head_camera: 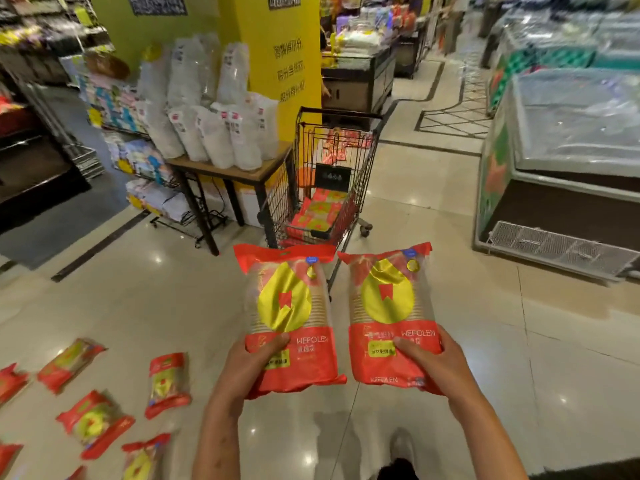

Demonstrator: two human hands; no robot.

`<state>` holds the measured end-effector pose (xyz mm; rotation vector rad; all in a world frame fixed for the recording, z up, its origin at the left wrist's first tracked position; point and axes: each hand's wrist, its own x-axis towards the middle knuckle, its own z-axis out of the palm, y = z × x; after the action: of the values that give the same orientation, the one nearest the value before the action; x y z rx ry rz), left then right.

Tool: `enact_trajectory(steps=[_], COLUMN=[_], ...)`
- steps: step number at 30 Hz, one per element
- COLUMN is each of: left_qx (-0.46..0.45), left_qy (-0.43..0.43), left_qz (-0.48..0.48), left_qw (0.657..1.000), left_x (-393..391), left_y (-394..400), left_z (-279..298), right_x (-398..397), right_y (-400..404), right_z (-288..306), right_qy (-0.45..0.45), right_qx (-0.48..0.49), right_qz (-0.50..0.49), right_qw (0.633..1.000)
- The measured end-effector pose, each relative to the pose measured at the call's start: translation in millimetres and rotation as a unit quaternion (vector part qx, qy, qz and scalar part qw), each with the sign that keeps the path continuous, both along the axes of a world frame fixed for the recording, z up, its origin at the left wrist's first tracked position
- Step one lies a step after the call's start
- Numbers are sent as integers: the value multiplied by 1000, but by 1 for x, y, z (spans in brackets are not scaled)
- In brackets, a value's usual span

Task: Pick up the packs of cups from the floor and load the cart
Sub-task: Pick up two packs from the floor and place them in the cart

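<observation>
I hold two red and yellow packs of cups upright in front of me. My left hand (251,363) grips the bottom of the left pack (289,313). My right hand (434,365) grips the bottom of the right pack (389,306). Just beyond them stands a black wire shopping cart (356,188) with several red packs (317,216) lying in its basket. Several more packs (168,384) lie scattered on the tiled floor at the lower left.
A wooden table (239,169) stacked with white bagged goods stands left of the cart, before a yellow pillar (280,57). Shelves line the left. A chest freezer (561,174) sits on the right. An aisle of glossy tile runs on past the cart.
</observation>
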<state>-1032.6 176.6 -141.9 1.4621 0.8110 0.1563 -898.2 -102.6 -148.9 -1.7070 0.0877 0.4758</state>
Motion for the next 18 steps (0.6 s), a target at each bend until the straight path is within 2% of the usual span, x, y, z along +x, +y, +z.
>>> enact_trajectory(steps=[9,18], left_qx=[7,7], left_qy=[9,23], left_qz=[66,95], left_qw=[998,995], left_x=[228,411], left_y=[-13,21], left_z=[-4,-11], right_x=[260,458], right_y=[-4,30], right_z=[17,-2], right_qy=[13,34], right_qx=[-7,18], right_qz=[51,71], right_qw=[999,997])
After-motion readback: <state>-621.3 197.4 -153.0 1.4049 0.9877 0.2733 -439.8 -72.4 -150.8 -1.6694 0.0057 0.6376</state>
